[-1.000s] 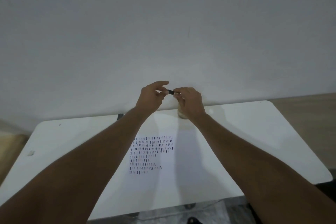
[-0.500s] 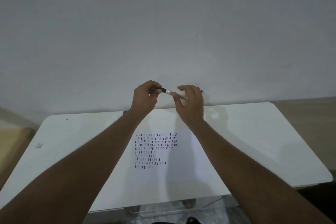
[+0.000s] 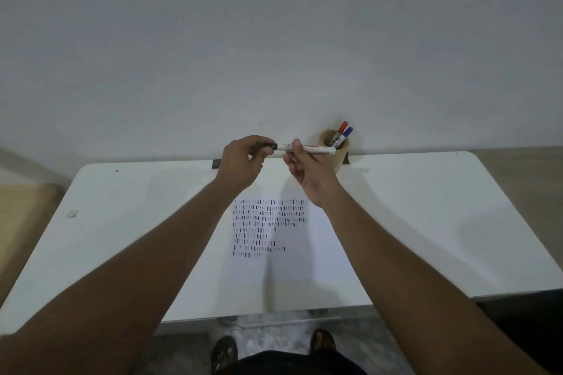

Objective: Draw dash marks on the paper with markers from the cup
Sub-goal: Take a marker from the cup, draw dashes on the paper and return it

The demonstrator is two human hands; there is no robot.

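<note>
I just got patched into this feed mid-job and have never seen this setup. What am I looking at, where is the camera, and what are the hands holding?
There is no machine: a person works with bare hands, filmed by a camera on their head looking down. The left hand pinches the black cap end of a white marker, and the right hand grips its barrel, above a white table. On the table lies a paper with rows of dash marks. A cup at the far edge holds a red-capped marker and a blue-capped marker.

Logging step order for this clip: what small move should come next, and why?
Probably pull the black cap off: the left hand pinches it while the right hand holds the marker level above the paper, still capped.
</note>
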